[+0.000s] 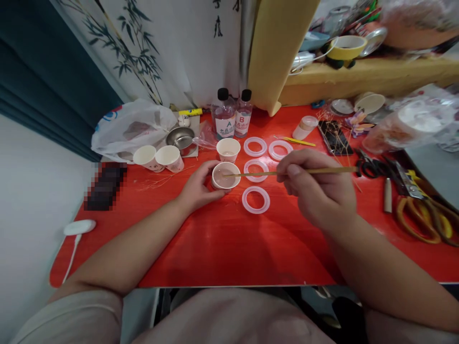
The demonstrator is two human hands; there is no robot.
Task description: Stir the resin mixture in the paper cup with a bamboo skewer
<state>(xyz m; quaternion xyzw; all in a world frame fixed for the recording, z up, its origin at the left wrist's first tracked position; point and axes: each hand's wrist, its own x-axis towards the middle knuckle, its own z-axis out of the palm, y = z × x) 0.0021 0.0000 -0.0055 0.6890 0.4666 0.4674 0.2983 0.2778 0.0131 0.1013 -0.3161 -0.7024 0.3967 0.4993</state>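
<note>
My left hand point(202, 188) is wrapped round a paper cup point(225, 176) that holds a clear, slightly cloudy liquid. A thin wooden chopstick point(322, 170) is pinched in my right hand point(315, 186), its tip dipping into that liquid. Just behind stands a second paper cup point(228, 150). Several pale pink ring molds point(256, 200) lie on the red table between my hands. Two bottles stand upright at the back, bottle A point(224, 117) and bottle B point(243, 116), both with black caps.
Two paper cups point(169, 158), a metal bowl point(181, 139) and a plastic bag point(132, 126) stand at the left. Yellow tweezers point(297, 141), a small container point(305, 127), a phone point(335, 137) and scissors point(418, 215) lie at the right. A white charger point(79, 227) sits at the left edge.
</note>
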